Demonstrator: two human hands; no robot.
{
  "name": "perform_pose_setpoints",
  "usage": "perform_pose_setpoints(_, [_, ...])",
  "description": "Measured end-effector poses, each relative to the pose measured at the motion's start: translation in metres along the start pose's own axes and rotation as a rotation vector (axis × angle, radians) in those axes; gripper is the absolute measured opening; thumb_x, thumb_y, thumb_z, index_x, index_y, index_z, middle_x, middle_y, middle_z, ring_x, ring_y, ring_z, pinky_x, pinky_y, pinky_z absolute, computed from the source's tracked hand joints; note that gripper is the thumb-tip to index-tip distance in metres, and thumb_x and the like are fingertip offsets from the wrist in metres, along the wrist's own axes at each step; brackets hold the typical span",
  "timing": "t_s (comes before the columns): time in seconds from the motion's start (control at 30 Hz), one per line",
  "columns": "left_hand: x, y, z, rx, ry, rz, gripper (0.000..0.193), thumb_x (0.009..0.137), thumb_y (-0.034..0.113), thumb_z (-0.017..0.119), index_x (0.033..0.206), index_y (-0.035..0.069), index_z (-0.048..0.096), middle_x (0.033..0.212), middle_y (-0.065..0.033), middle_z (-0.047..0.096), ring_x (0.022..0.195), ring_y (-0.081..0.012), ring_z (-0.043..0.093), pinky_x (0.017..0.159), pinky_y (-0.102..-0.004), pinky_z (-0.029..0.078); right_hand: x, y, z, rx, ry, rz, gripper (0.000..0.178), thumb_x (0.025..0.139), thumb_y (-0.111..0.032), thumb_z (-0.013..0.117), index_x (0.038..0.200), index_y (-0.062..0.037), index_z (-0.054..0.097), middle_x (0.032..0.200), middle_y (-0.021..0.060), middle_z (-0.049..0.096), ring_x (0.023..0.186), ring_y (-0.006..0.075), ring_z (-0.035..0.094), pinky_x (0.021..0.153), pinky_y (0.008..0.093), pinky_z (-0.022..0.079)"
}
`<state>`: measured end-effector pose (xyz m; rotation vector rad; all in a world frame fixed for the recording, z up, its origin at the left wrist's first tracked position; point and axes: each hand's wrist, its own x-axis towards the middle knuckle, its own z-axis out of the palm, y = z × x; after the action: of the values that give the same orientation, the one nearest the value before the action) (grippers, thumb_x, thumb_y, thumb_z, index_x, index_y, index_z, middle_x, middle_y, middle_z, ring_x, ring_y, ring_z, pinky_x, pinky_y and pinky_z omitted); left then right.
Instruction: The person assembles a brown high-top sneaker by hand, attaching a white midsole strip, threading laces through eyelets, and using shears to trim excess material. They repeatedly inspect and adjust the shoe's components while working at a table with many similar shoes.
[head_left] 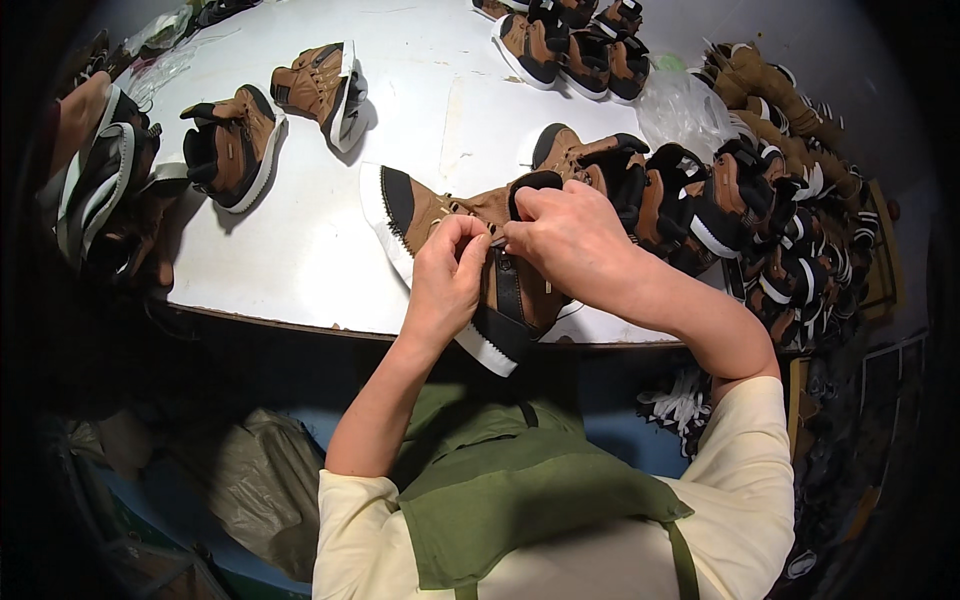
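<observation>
A brown and black high-top shoe (505, 290) with a white sole lies on its side, tilted over the table's front edge with its toe pointing up and left. My left hand (450, 275) is closed in a pinch at the shoe's lace opening. Close against it, my right hand (570, 235) bends over the collar, its fingers also pinched. A pale bit that looks like a shoelace (497, 239) shows between the fingertips of both hands; most of it is hidden by my fingers.
On the white table (300, 265), two similar shoes stand to the left, one a brown shoe (235, 145). Many shoes (690, 200) crowd the right side beside a clear plastic bag (685, 108). More shoes (570, 50) stand at the back. Another person's arm (82, 118) is far left. White laces (680, 405) hang below.
</observation>
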<state>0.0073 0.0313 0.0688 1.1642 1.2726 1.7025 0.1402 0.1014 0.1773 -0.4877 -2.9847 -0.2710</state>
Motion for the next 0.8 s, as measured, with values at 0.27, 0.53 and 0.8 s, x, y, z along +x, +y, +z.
perform_pose_setpoints(0.27, [-0.005,-0.014,-0.015,-0.029,0.018,-0.084,0.009,0.091,0.007,0.055,0.093,-0.001,0.056,0.077,-0.0031,0.056,0.069,-0.0093,0.052,0.064,-0.0242,0.044,-0.021,0.02,-0.008,0.4,0.495,0.358,0.015,0.086,-0.017,0.065,0.091,-0.0037,0.06,0.072,0.0071,0.053,0.063,0.0185,0.054,0.057,0.0308,0.044])
perform_pose_setpoints(0.53, [-0.028,-0.054,-0.018,-0.008,-0.081,-0.202,0.014,0.093,0.012,0.054,0.091,-0.002,0.055,0.075,-0.0036,0.054,0.071,-0.0102,0.05,0.069,-0.024,0.044,-0.072,0.019,0.067,0.449,0.506,0.785,0.036,0.081,-0.027,0.074,0.095,0.0022,0.059,0.082,0.0121,0.057,0.07,0.0216,0.057,0.065,0.032,0.048])
perform_pose_setpoints(0.8, [-0.113,-0.02,-0.118,0.029,-0.464,-0.461,0.017,0.089,0.007,0.056,0.074,-0.002,0.059,0.073,-0.0072,0.058,0.07,-0.0144,0.055,0.061,-0.026,0.044,-0.096,0.018,0.101,0.683,0.412,0.897,0.048,0.085,-0.031,0.07,0.114,0.0063,0.059,0.097,0.0176,0.066,0.084,0.023,0.065,0.076,0.0306,0.05])
